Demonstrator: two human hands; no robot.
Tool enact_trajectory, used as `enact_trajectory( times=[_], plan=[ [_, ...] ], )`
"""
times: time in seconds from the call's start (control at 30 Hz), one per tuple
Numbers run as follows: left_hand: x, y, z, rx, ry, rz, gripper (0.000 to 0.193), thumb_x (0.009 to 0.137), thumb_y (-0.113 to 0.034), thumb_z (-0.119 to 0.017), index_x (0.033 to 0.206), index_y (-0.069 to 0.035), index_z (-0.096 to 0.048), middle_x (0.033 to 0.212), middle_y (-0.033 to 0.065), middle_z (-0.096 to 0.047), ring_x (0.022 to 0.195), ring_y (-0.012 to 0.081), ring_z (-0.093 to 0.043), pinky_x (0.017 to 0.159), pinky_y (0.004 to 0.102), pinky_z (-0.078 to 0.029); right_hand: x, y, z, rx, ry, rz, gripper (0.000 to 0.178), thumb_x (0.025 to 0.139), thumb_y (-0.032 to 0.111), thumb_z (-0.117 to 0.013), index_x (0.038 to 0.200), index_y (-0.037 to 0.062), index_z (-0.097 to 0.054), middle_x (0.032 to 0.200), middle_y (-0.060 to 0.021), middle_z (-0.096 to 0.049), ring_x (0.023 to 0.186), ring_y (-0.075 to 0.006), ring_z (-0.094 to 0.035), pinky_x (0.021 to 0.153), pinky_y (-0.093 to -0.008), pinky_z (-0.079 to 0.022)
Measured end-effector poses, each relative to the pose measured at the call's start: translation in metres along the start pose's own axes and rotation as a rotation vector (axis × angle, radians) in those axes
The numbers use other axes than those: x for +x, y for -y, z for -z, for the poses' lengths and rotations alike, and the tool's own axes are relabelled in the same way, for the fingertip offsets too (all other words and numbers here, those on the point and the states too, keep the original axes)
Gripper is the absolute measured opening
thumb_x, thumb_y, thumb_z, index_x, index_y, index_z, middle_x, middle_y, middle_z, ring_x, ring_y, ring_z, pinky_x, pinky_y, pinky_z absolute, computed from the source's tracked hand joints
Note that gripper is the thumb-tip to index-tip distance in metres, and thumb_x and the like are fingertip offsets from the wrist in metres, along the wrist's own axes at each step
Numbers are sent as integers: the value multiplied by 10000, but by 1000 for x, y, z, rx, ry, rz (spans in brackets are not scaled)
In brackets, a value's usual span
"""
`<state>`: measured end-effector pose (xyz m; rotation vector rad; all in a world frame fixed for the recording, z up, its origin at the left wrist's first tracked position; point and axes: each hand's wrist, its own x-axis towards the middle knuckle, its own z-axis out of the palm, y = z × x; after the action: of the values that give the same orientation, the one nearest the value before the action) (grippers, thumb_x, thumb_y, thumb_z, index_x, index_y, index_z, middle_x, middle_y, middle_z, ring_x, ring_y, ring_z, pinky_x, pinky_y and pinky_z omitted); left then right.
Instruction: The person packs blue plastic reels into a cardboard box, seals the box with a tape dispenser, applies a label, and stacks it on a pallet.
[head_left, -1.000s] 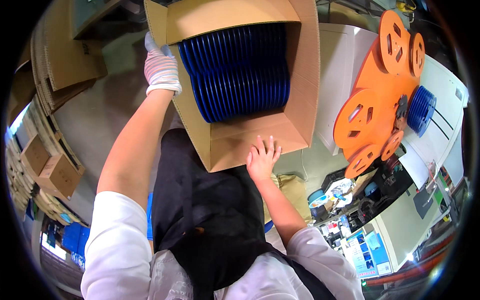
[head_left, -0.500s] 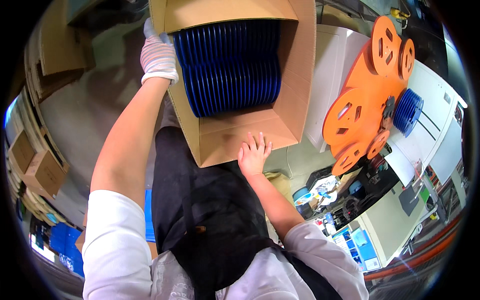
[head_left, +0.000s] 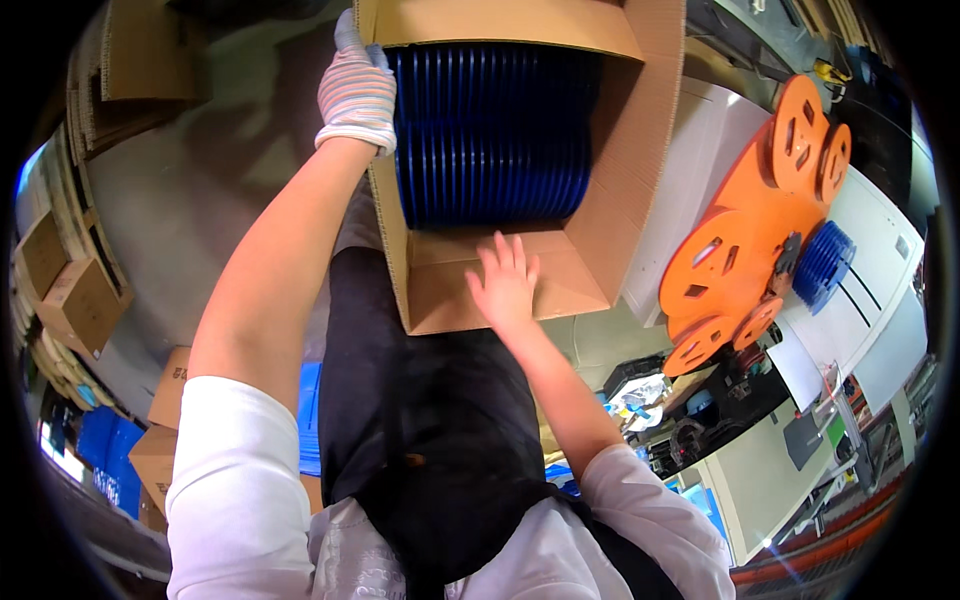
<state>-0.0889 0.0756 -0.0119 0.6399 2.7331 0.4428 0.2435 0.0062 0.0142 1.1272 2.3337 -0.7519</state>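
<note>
An open cardboard box (head_left: 640, 170) stands tilted in front of me. Inside it, dark blue ribbed discs (head_left: 495, 165) are packed side by side in a row, like reel flanges. My left hand (head_left: 358, 98), in a striped knitted glove, grips the left edge of the box near its far end. My right hand (head_left: 508, 285) is bare, its fingers spread over the near inner wall of the box. Its fingertips sit just short of the discs, and I cannot tell whether the palm rests on the cardboard.
Right of the box is a white cabinet (head_left: 690, 170), then an orange rack with round cut-out plates (head_left: 740, 240) and a blue spool (head_left: 824, 266). Flattened cardboard (head_left: 150, 60) leans far left. Cardboard boxes (head_left: 82, 308) stand at the left; a cluttered bench (head_left: 765, 460) is lower right.
The box, with my left hand on it, has shifted right in the picture. My right hand has moved from the box's near rim farther inward, toward the discs.
</note>
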Motion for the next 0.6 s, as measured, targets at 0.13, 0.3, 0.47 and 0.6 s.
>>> enact_trajectory(
  times=[0.13,0.3,0.47,0.6],
  plan=[
    [0,0,2,-8,43,31,525,963,-209,-508,1441,-185,-290,866,232,-682,791,450,-641,713,513,-510,104,26,-15,321,-207,97,436,826,244,-701,1218,89,-590,1388,-159,-496,1317,-386,-422,1044,-496,-388],
    [-2,-4,3,-106,-5,-48,507,955,-184,-519,1421,-168,-320,942,209,-690,822,458,-631,718,490,-506,190,75,-42,266,-171,146,424,838,223,-672,1236,107,-582,1332,-147,-533,1269,-350,-467,994,-518,-408],
    [-3,-9,5,-153,61,-19,487,959,-190,-523,1407,-154,-337,1050,204,-680,886,446,-633,754,459,-508,216,98,-87,-73,-2,-168,329,924,168,-477,1236,150,-580,1314,-93,-526,1176,-317,-505,921,-549,-410],
    [-2,4,6,-231,16,-85,510,962,-202,-532,1419,-145,-315,1031,218,-677,897,445,-639,763,451,-507,230,96,-87,-103,209,-216,305,896,145,-518,1190,133,-600,1274,-57,-573,1175,-286,-546,928,-505,-440]
  ],
)
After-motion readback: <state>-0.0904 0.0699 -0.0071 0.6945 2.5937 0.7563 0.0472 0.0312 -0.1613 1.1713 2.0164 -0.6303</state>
